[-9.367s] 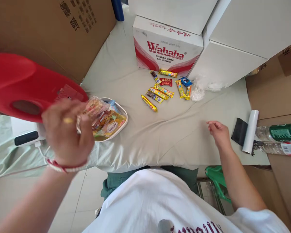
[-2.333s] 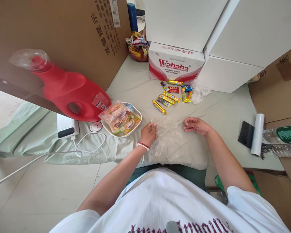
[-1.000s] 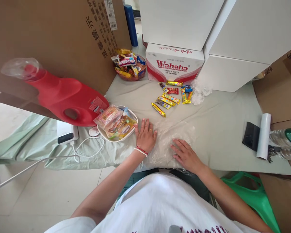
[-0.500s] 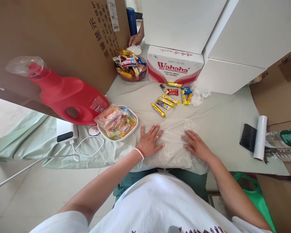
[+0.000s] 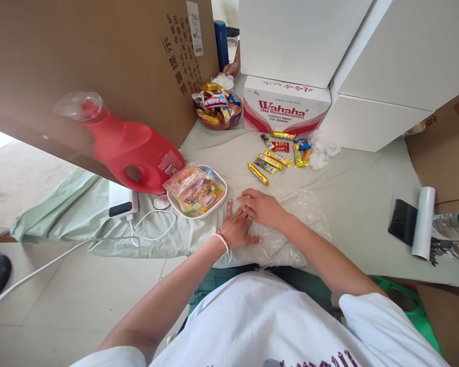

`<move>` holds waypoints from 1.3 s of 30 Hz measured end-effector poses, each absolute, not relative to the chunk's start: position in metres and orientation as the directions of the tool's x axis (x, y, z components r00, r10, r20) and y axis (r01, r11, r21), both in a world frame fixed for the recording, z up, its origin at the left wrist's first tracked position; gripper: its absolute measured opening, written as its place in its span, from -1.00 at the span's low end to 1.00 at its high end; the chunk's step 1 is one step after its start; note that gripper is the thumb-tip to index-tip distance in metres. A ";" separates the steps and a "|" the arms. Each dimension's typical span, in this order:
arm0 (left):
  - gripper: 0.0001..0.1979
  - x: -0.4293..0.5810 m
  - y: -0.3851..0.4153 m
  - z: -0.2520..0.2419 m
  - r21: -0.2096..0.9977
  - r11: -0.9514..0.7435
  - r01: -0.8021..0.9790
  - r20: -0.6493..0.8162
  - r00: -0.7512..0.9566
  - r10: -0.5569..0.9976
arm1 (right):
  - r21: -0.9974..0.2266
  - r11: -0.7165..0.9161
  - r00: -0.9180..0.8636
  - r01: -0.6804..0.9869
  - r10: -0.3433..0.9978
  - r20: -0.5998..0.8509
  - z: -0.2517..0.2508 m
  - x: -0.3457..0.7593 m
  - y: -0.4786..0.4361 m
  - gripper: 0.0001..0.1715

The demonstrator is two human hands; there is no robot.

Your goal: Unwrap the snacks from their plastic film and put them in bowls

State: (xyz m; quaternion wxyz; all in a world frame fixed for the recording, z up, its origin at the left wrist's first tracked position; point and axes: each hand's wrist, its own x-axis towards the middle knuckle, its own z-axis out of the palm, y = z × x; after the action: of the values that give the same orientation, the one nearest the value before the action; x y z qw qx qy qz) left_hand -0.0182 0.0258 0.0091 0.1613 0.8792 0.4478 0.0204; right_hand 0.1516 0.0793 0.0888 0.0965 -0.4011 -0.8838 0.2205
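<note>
A clear plastic bag (image 5: 290,234) lies spread out on the cloth in front of me. My left hand (image 5: 237,227) rests flat on the bag's left part, fingers stretched, with a ring and a beaded bracelet on it. Reaching across the bag, my right hand (image 5: 265,206) has its slightly bent fingers over the fingertips of my left hand. Just left of both hands is a white bowl (image 5: 199,216) of packaged snacks (image 5: 202,196). Beyond them lie several small wrapped snack bars (image 5: 271,160), mostly yellow.
A red detergent bottle (image 5: 130,148) and a white power bank (image 5: 122,201) with a cable stand left. At the back are a snack-filled bowl (image 5: 218,120), another person's hand (image 5: 232,69), a Wahaba-style water carton (image 5: 285,109) and crumpled plastic (image 5: 321,148). A white roll (image 5: 423,224) lies right.
My right hand has moved left across the bag to the fingertips of my left hand. My left hand stays flat on the bag. The view has shifted slightly.
</note>
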 end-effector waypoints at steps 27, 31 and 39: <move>0.03 -0.017 0.027 0.007 0.396 -0.499 0.771 -0.099 0.576 0.812 | -0.543 0.385 -0.384 0.746 0.915 0.123 0.045 0.200 0.084 -0.71; 0.04 -0.016 0.027 0.006 0.393 -0.513 0.763 -0.070 0.581 0.811 | -0.513 0.233 -0.155 0.826 0.969 0.190 0.061 0.277 0.066 -0.64; 0.02 -0.028 0.059 0.015 0.370 -0.508 0.778 -0.175 0.596 0.784 | -0.317 -0.195 0.295 0.928 0.905 0.306 0.068 0.428 0.038 -0.62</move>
State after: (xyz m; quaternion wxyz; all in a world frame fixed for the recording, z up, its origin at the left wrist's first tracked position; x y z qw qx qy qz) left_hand -0.0283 0.0591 0.0155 0.2092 0.8684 0.4495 0.0075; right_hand 0.4284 0.0381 0.0682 0.2244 -0.7727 -0.5932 -0.0255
